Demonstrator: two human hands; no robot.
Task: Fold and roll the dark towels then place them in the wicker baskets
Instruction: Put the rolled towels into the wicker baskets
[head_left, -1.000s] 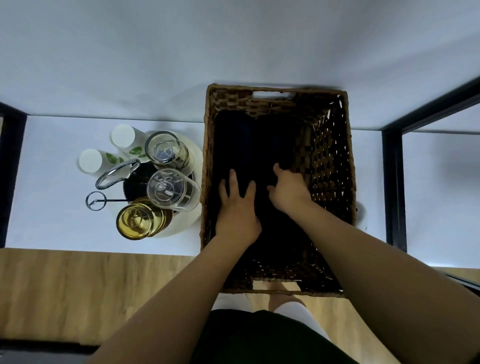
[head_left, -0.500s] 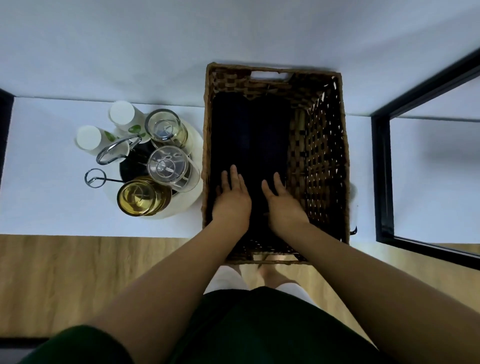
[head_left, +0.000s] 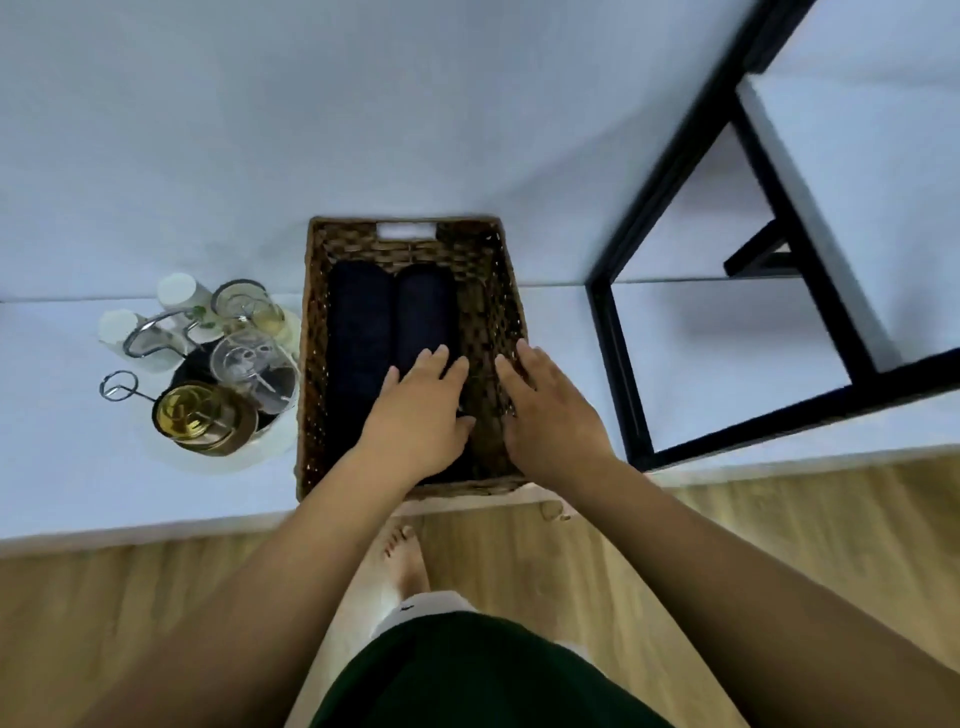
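Wicker: brown woven rectangular basket (head_left: 340, 236) holds two rolled navy towels (head_left: 358, 332) side by side, left & centre. Left hand (head_left: 423, 410) flat over centre roll; right hand (head_left: 550, 410) spread, holding nothing, over the free right slot. Nudge rolls snug leftward w/o unrolling.

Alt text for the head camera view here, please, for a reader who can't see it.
From above, a person's open left hand and right hand reach into a wicker basket holding two rolled dark towels side by side along its left wall. A tray of glass jars stands on the white surface to its left, a black frame to its right.
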